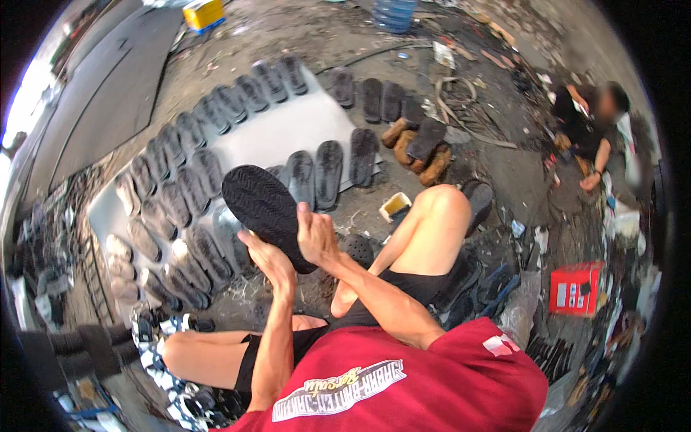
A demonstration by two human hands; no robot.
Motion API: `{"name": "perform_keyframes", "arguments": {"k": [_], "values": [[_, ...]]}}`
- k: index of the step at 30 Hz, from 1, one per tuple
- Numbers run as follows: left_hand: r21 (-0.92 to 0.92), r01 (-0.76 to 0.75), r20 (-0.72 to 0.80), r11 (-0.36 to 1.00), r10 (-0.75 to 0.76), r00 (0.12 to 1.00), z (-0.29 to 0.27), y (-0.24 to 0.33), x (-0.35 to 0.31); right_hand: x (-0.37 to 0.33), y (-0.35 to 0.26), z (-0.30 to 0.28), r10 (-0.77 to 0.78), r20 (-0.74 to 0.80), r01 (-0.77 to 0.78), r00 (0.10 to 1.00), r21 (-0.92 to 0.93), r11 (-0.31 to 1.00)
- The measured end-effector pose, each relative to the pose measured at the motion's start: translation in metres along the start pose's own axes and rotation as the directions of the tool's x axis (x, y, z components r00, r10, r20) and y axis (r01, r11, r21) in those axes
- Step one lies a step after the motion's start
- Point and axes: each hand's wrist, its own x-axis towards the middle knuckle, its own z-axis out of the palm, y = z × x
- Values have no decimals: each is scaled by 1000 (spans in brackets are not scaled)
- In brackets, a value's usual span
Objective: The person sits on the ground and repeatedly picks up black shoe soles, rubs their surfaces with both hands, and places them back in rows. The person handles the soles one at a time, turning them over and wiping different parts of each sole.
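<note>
A black shoe sole (260, 205) with a ridged zigzag tread is held up in front of me, tilted, tread facing up. My left hand (271, 261) grips its lower left edge. My right hand (317, 236) is closed around the lower right edge, thumb uppermost. The fingers beneath the sole are hidden. Beyond my hands a white sheet (277, 133) on the ground bears rows of grey and dark sole-shaped pieces. Three of the dark soles (329, 173) lie nearest, just past the one I hold.
Brown and dark pieces (421, 150) are heaped right of the sheet, near a small yellow container (394, 207). Strapped sandals (173, 367) are piled by my left leg. A red box (576, 288) stands at right; another person (594, 126) sits beyond it. A blue water jug (393, 16) is far off.
</note>
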Motion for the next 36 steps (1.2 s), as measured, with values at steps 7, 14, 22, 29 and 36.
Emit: {"name": "perform_keyframes", "arguments": {"k": [7, 14, 22, 29, 36], "values": [[207, 8, -49, 978, 2, 999, 7, -29, 18, -26, -40, 7, -8, -308, 45, 951, 113, 993], [56, 154, -66, 986, -151, 986, 25, -33, -19, -5, -6, -1, 166, -190, -111, 968, 270, 956], [-365, 397, 531, 842, -162, 832, 47, 1, -14, -7, -11, -57, -52, 132, -55, 990, 696, 716], [-87, 476, 905, 875, -131, 405, 99, 89, -61, 12, -47, -251, -68, -520, 272, 851, 327, 905], [147, 368, 800, 918, -329, 501, 57, -33, -17, -2, 183, -375, -161, -921, -576, 355, -352, 738]]}}
